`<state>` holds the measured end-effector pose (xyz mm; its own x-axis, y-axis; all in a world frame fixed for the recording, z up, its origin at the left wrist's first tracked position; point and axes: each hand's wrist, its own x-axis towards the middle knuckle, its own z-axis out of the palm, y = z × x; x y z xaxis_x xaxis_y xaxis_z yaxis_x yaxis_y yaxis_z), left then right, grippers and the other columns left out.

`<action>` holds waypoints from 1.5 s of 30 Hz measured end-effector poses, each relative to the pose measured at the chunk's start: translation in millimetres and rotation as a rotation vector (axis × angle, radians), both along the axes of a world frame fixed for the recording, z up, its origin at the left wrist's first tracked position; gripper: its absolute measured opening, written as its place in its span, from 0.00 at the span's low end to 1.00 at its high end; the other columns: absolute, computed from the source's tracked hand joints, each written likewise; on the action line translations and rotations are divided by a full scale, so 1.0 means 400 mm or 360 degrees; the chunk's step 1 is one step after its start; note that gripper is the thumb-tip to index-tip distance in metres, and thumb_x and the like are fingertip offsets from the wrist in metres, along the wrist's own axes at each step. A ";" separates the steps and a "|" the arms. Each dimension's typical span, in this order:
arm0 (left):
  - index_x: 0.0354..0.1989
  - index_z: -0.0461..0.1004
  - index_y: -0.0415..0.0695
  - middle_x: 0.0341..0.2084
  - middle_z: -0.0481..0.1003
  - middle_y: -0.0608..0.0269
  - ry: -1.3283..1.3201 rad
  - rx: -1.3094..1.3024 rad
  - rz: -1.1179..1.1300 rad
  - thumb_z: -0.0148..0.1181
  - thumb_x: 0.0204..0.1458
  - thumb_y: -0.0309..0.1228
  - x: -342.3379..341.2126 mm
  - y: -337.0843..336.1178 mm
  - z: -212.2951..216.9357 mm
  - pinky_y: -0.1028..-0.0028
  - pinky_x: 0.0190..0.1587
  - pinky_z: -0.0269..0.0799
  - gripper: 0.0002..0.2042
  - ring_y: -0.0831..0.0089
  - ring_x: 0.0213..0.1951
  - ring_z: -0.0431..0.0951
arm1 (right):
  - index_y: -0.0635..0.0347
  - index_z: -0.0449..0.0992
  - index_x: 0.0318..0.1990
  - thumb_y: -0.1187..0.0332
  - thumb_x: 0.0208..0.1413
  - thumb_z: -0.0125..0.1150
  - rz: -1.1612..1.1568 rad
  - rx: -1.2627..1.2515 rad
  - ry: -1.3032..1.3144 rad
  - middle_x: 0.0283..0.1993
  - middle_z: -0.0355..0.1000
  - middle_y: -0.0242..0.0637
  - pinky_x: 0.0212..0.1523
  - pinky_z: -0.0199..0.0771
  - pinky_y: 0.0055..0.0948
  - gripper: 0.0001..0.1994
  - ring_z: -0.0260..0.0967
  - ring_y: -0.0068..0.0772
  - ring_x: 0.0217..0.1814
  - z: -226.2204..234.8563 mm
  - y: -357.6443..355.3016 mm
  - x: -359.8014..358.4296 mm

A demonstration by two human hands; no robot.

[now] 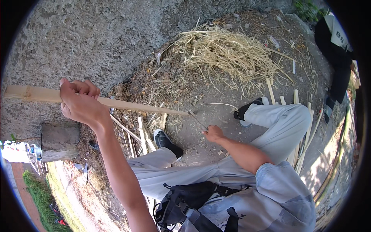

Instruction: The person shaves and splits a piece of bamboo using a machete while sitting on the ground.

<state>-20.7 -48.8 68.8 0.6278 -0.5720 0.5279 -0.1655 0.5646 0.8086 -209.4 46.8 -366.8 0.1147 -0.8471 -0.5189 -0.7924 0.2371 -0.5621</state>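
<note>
My left hand is raised and shut around a long pale bamboo strip that runs from the far left to a tapered tip near the middle. My right hand is low near the ground, shut on a thin dark blade whose tip meets the end of the strip. My legs in light grey trousers are bent, with black shoes on the dirt.
A heap of pale shavings lies ahead on the ground. Cut bamboo slats lie by my feet and more at the right. A concrete block stands at left. Another person in dark clothes stands at upper right.
</note>
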 end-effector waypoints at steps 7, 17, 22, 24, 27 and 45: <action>0.17 0.50 0.48 0.12 0.48 0.70 0.0021 0.0032 0.0059 0.47 0.59 0.35 -0.008 -0.010 -0.001 0.75 0.18 0.42 0.19 0.79 0.14 0.50 | 0.68 0.77 0.35 0.46 0.60 0.50 -0.0021 -0.0211 -0.0328 0.33 0.75 0.59 0.41 0.74 0.51 0.27 0.74 0.60 0.39 0.195 -0.011 0.079; 0.17 0.50 0.49 0.12 0.47 0.71 -0.0002 0.0005 0.0142 0.46 0.59 0.34 -0.008 0.005 -0.008 0.74 0.20 0.43 0.18 0.79 0.15 0.49 | 0.71 0.76 0.35 0.45 0.64 0.42 0.0043 0.0122 -0.0134 0.33 0.75 0.60 0.40 0.73 0.54 0.31 0.73 0.64 0.40 0.036 0.002 0.025; 0.18 0.49 0.49 0.11 0.47 0.71 0.0013 0.0039 0.0275 0.45 0.59 0.34 0.008 0.007 -0.006 0.73 0.20 0.43 0.18 0.79 0.15 0.49 | 0.71 0.76 0.35 0.45 0.64 0.42 -0.0003 -0.0183 -0.0397 0.34 0.75 0.60 0.40 0.73 0.53 0.31 0.74 0.63 0.41 0.159 0.022 0.092; 0.18 0.49 0.50 0.12 0.47 0.71 0.0027 0.0051 0.0252 0.45 0.59 0.34 0.012 0.004 0.001 0.73 0.20 0.43 0.18 0.79 0.15 0.49 | 0.71 0.77 0.35 0.45 0.63 0.42 0.0008 -0.0289 -0.0559 0.34 0.75 0.60 0.41 0.73 0.53 0.31 0.74 0.63 0.40 0.157 0.022 0.086; 0.18 0.48 0.50 0.12 0.47 0.70 0.0024 0.0050 0.0230 0.45 0.60 0.35 0.027 0.003 -0.006 0.73 0.20 0.43 0.19 0.78 0.15 0.49 | 0.72 0.76 0.33 0.45 0.63 0.42 0.0000 -0.0021 -0.0283 0.32 0.74 0.62 0.41 0.73 0.53 0.32 0.74 0.64 0.38 0.089 0.014 0.031; 0.16 0.48 0.50 0.11 0.47 0.71 -0.0052 -0.0006 0.0173 0.44 0.60 0.37 0.034 0.030 -0.023 0.75 0.20 0.43 0.20 0.79 0.14 0.50 | 0.70 0.78 0.37 0.46 0.64 0.43 -0.0010 0.0146 -0.0133 0.32 0.73 0.65 0.42 0.73 0.52 0.30 0.73 0.64 0.40 0.081 -0.004 0.009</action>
<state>-7.1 -36.8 59.5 0.6686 -0.4991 0.5512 -0.2523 0.5450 0.7996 -205.8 45.1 -334.2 0.1560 -0.7974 -0.5829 -0.7419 0.2950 -0.6021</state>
